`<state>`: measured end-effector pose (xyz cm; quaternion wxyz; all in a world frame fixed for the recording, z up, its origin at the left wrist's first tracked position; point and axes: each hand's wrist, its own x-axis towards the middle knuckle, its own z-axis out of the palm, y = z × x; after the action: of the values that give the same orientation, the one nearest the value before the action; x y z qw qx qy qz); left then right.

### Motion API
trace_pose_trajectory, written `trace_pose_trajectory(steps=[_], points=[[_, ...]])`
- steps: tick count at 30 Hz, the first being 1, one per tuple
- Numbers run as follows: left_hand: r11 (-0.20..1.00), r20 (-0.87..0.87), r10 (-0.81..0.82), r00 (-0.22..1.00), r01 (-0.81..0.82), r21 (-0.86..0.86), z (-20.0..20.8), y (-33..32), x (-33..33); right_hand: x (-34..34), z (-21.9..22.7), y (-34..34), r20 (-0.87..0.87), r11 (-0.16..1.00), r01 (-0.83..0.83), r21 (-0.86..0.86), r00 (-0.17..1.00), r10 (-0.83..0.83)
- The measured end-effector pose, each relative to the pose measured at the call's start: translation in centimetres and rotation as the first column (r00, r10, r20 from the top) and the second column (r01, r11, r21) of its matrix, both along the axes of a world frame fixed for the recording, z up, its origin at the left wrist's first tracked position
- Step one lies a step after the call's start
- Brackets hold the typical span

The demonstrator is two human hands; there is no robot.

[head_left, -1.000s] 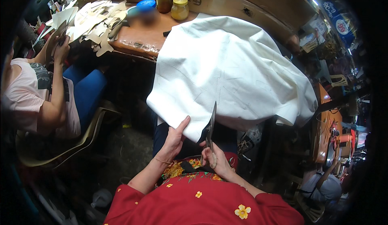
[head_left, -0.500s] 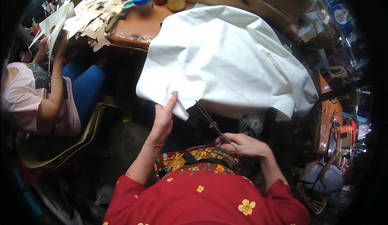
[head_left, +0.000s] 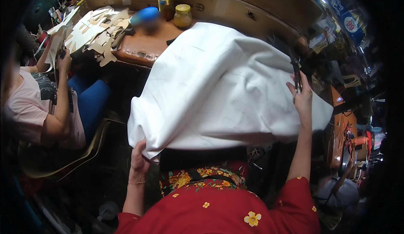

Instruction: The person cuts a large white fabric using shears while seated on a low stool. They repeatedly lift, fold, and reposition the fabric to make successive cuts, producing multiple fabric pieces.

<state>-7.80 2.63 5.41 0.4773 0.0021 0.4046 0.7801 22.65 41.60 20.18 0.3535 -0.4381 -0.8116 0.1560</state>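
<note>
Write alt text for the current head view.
A person's left hand grips the near left edge of a large creased white sheet, while the right hand holds dark scissors near its far right edge. Beyond, a round yellow-lidded jar stands on a shiny brown tabletop; a co-worker in a pale pink shirt sits at left.

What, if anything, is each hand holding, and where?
Left hand: the white sheet, by its near left edge. Right hand: the scissors, by the handles.
</note>
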Motion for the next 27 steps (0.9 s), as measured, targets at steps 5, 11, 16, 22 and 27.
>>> trace_pose_trajectory(steps=[5,11,16,22,27], points=[[0.995,0.073,0.079,0.994,-0.074,-0.071,-1.9,-3.5,-0.6,-1.2,-4.9,2.2,0.155,0.985,0.033,0.166,0.986,-0.060],[0.965,0.112,0.175,0.978,-0.148,-0.214,-4.7,-6.4,-1.0,-0.3,-7.4,1.2,0.047,0.990,0.136,0.039,0.989,-0.138],[0.637,-0.286,-0.563,0.775,0.186,-0.748,-6.0,-9.4,-2.9,0.8,-7.6,1.5,0.136,0.936,0.209,0.282,0.958,-0.254],[0.476,-0.261,-0.810,0.524,0.330,-0.815,-5.2,-8.3,-6.1,1.1,-7.7,1.2,0.081,0.954,0.268,0.131,0.957,-0.280],[0.567,-0.419,-0.772,0.478,0.220,-0.794,-3.7,-5.7,-7.0,1.0,-7.7,1.2,0.030,0.957,0.260,0.132,0.964,-0.266]])
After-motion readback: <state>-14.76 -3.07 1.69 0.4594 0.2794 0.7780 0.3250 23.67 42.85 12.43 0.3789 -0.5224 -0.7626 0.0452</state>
